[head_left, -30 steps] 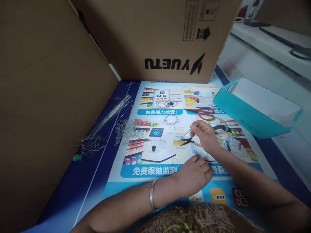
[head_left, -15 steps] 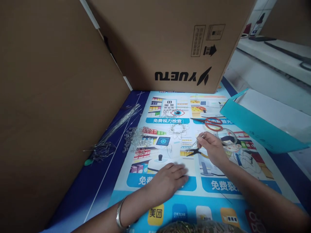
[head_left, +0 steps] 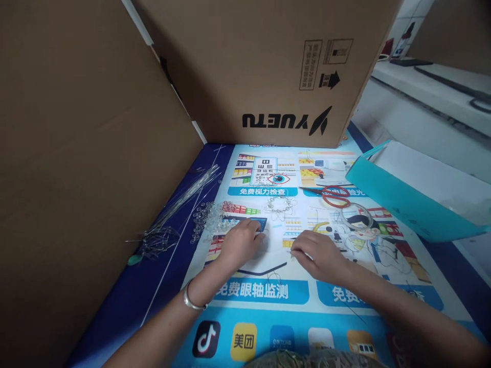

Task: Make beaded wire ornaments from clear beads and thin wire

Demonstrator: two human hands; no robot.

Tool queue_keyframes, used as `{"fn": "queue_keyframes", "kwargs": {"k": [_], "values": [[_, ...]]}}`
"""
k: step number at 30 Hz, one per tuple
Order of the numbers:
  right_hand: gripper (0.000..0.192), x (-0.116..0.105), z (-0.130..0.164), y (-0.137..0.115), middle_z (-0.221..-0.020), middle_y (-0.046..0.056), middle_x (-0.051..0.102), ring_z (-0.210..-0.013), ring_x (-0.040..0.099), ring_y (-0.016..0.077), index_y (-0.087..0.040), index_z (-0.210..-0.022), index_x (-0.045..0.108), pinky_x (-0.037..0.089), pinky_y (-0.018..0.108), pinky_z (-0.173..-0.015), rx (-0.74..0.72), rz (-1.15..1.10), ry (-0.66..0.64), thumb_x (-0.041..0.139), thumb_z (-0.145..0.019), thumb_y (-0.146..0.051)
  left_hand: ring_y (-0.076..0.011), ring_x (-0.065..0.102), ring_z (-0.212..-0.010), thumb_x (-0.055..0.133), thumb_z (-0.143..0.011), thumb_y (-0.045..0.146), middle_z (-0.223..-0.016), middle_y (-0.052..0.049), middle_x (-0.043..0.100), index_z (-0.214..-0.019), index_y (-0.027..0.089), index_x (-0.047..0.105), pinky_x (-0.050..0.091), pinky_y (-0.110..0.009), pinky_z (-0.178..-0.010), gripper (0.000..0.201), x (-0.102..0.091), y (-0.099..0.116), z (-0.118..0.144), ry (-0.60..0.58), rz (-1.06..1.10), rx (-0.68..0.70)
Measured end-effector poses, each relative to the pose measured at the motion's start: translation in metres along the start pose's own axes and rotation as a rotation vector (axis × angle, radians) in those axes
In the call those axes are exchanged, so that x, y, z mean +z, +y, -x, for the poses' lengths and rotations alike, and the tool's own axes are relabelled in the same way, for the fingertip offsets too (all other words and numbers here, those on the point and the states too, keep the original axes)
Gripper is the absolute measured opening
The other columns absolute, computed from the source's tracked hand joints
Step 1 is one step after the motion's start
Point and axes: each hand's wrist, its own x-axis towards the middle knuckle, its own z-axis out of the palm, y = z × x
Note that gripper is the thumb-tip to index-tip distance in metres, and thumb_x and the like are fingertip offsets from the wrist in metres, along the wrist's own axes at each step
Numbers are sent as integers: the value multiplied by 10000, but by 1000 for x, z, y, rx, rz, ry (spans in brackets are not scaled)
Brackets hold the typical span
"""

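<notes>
My left hand hovers over the printed table cover beside the pile of clear beads. Its fingers are bent toward the thumb, and whatever is between them is hidden. My right hand is closed in a pinch near the middle; a tiny pale bit shows at its fingertips, too small to name. Beyond both hands lies a ring of clear beads with wire loops round it. Pliers with a yellow handle lie partly hidden behind my right hand. Fine wire curls on the cover between my wrists.
Red-handled scissors and a roll of clear tape lie at right, before an open turquoise box. A bundle of thin wires rests at left. Cardboard walls stand at the back and left.
My left hand has risen off the cover and moved up and left toward the beads. My right hand has come down and left; the thin silvery tool seen in it before no longer shows.
</notes>
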Motion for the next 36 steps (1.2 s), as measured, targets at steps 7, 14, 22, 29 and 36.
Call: {"fn": "queue_keyframes", "kwargs": {"k": [7, 14, 22, 29, 36], "values": [[167, 6, 2, -9, -783, 61, 598, -749, 520, 164, -173, -831, 568, 386, 285, -657, -103, 184, -56, 426, -866, -254, -188, 564, -823, 421, -858, 292, -862, -63, 599, -844, 188, 546, 395, -265, -680, 163, 0, 4, -3, -91, -75, 12], [199, 19, 7, -9, -741, 50, 578, -764, 522, 153, -164, -803, 569, 404, 279, -712, -150, 243, -8, 436, -863, -300, -219, 584, -794, 343, -875, 247, -856, -107, 601, -870, 148, 525, 415, -287, -641, 207, 10, 3, -7, -151, -199, 43], [203, 24, 9, -10, -695, 42, 567, -715, 502, 159, -171, -778, 575, 409, 298, -670, -226, 325, 30, 425, -854, -284, -217, 572, -807, 354, -874, 242, -848, -86, 598, -867, 160, 525, 412, -299, -672, 191, 9, 33, -17, -107, -45, 155], [152, 26, 8, -5, -749, 53, 599, -737, 523, 157, -168, -799, 565, 424, 292, -688, -146, 113, 141, 460, -838, -271, -211, 565, -865, 390, -863, 235, -889, -85, 606, -905, 167, 577, 421, -317, -760, 203, 17, 64, -45, -104, 144, 282], [153, 6, -2, 1, -741, 10, 581, -672, 521, 108, -180, -794, 559, 414, 231, -620, 321, -420, 233, 474, -849, -294, -197, 539, -982, 388, -874, 240, -1033, -77, 610, -1038, 170, 585, 396, -338, -879, 266, -5, 49, -32, -176, 720, 273]]}}
